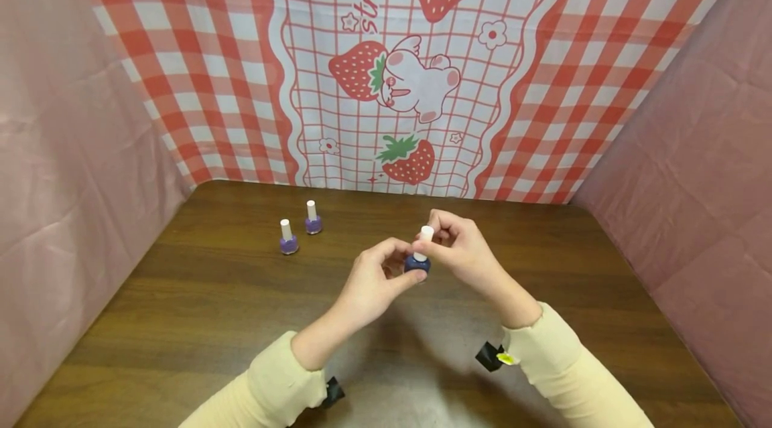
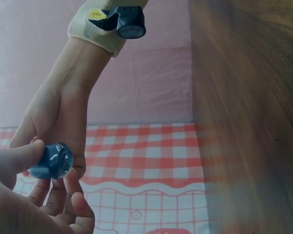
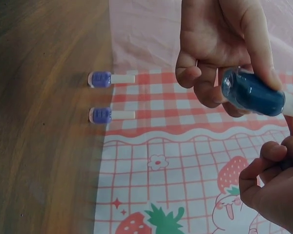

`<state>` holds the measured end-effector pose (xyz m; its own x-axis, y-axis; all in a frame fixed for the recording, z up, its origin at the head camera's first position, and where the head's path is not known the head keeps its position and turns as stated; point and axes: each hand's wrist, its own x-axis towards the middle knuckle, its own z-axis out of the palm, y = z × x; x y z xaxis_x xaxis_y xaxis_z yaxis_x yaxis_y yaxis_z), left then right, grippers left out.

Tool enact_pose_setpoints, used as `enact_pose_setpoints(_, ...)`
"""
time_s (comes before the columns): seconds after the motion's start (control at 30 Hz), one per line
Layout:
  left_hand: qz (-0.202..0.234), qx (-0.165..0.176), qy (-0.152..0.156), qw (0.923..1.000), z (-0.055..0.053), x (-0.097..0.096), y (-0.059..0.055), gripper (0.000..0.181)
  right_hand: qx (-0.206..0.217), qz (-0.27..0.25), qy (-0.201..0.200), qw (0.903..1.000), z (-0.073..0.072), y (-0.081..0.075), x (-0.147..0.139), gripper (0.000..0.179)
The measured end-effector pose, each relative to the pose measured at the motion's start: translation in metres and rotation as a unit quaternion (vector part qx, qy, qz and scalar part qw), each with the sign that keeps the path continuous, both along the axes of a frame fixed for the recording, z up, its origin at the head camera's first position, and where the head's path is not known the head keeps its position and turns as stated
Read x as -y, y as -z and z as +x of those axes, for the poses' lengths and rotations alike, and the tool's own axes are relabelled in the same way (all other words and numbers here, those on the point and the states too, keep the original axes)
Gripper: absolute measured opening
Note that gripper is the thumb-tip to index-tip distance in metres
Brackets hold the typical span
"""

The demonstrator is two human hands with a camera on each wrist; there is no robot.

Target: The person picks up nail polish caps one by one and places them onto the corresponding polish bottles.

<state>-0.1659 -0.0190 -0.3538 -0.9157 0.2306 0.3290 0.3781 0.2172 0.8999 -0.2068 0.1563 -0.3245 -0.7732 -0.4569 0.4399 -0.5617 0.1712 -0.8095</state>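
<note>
A bottle of dark blue nail polish [image 1: 417, 263] with a white cap [image 1: 426, 234] is held upright, slightly tilted, above the table. My left hand [image 1: 372, 277] grips the glass body between thumb and fingers; the bottle's base [image 2: 63, 160] faces the left wrist view. At the cap, my right hand [image 1: 464, 254] pinches with thumb and fingers, the others curled. In the right wrist view the blue glass [image 3: 254, 92] shows between the left thumb and fingers, its cap partly hidden by the right hand.
Two purple nail polish bottles with white caps, one nearer [image 1: 289, 243] and one farther [image 1: 313, 223], stand upright on the brown wooden table [image 1: 199, 294], left of the hands. A strawberry-print checked cloth [image 1: 386, 113] hangs behind. Pink cloths [image 1: 78, 133] line both sides.
</note>
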Motion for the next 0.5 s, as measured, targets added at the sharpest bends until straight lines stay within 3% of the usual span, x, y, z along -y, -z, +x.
enact_pose_setpoints(0.13, 0.006, -0.005, -0.001, 1.0000, 0.000, 0.001, 0.001, 0.025, 0.000, 0.001, 0.013, 0.9999, 0.002, -0.001, 0.002, 0.022)
enact_pose_setpoints(0.23, 0.008, -0.001, 0.002, 1.0000, -0.001, 0.003, 0.002, 0.024, 0.011, 0.002, 0.001, 0.9999, 0.003, -0.002, 0.001, 0.014)
enact_pose_setpoints(0.33, 0.004, 0.001, 0.003, 1.0000, -0.001, 0.003, 0.002, 0.023, 0.022, 0.007, -0.029, 0.9993, 0.002, -0.004, -0.002, 0.007)
enact_pose_setpoints(0.5, -0.007, -0.012, 0.006, 0.9999, -0.001, 0.005, 0.002, 0.022, 0.022, 0.011, -0.094, 0.9953, -0.003, -0.004, -0.008, 0.022)
